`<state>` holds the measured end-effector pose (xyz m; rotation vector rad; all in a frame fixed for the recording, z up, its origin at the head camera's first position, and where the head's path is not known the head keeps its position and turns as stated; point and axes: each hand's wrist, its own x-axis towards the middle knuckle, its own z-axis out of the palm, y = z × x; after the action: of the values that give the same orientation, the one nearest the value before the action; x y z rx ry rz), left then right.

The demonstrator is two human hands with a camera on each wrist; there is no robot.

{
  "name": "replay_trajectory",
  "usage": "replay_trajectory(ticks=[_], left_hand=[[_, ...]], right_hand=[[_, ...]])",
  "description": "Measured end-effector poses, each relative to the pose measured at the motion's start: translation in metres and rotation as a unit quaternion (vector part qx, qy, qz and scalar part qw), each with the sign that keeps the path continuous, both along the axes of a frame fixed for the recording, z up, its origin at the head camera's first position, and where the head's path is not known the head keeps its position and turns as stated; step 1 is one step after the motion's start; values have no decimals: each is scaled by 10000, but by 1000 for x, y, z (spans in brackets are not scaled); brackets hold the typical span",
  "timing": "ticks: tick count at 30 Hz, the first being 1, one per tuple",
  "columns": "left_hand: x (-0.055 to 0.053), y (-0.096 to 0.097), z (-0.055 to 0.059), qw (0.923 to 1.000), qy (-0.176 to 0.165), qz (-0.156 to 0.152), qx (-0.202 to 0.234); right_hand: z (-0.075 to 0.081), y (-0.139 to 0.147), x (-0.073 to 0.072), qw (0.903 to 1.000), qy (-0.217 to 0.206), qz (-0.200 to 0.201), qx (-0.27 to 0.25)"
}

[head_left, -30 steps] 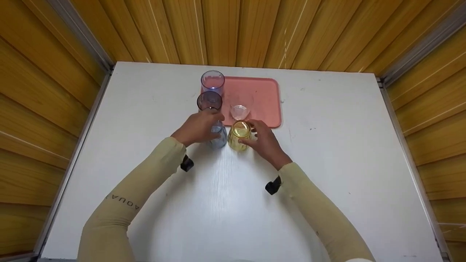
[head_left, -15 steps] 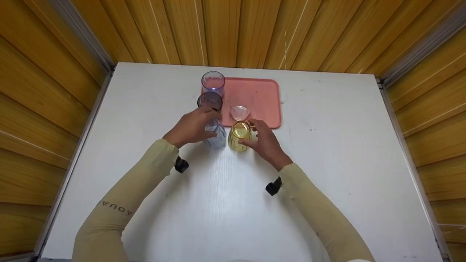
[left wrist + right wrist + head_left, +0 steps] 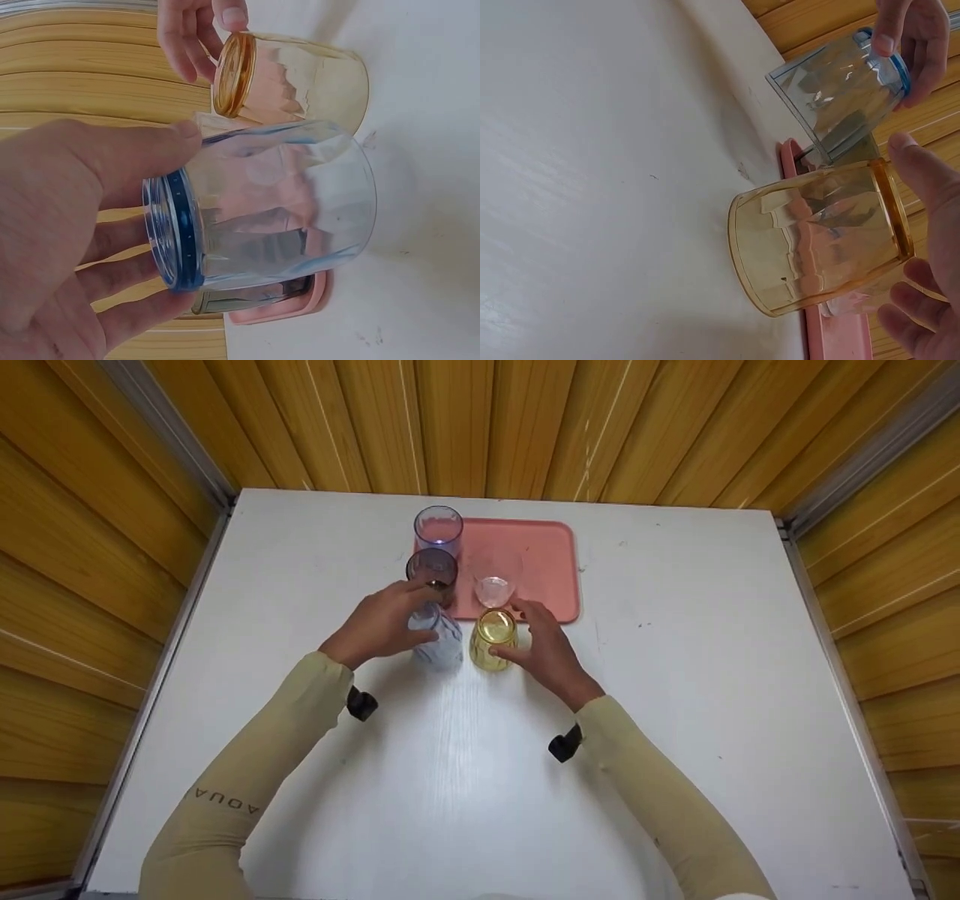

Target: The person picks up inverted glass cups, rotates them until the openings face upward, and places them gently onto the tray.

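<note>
In the head view my left hand (image 3: 379, 624) holds a pale blue glass (image 3: 439, 645), turned mouth down, just in front of the tray. The left wrist view shows the thumb and fingers about the dark blue base of that blue glass (image 3: 262, 210). I cannot tell whether its rim touches the table. To its right stands an upside-down yellow glass (image 3: 493, 649). My right hand (image 3: 547, 649) is at this glass, thumb and fingers spread loosely about its base. In the right wrist view the thumb lies slightly apart from the yellow glass (image 3: 810, 247).
A pink tray (image 3: 551, 570) lies behind the hands on the white table (image 3: 675, 660). Along its left side stand a violet-blue glass (image 3: 439, 526) and a dark purple glass (image 3: 431, 564). A clear glass (image 3: 493, 591) stands on the tray. Wood-look walls surround the table.
My left hand has moved a little left with the blue glass, widening the gap to the yellow one. The right hand's fingers have loosened slightly, while the yellow glass has stayed in place.
</note>
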<state>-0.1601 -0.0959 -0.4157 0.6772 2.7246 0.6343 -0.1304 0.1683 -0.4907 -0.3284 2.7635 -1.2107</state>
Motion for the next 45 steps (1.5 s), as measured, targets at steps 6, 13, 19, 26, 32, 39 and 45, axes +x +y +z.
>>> replay_trajectory(ticks=[6, 13, 19, 26, 32, 39, 45], left_hand=[[1, -7, 4, 9998, 107, 108, 140], [1, -11, 12, 9985, 39, 374, 402], [2, -14, 17, 9975, 171, 360, 592], [1, -17, 20, 9946, 242, 396, 924], [0, -16, 20, 9940, 139, 407, 1006], [-1, -12, 20, 9938, 32, 424, 1024], [-1, -8, 23, 9932, 13, 435, 1080]], right_hand=[[0, 1, 0, 9999, 53, 61, -114], [1, 2, 0, 9997, 96, 83, -199], [5, 1, 1, 9995, 186, 148, -223], [7, -1, 1, 9987, 331, 252, -283], [8, -1, 1, 9976, 494, 342, -337], [11, -2, 2, 9976, 508, 391, -269], [13, -4, 4, 9980, 461, 368, -206]])
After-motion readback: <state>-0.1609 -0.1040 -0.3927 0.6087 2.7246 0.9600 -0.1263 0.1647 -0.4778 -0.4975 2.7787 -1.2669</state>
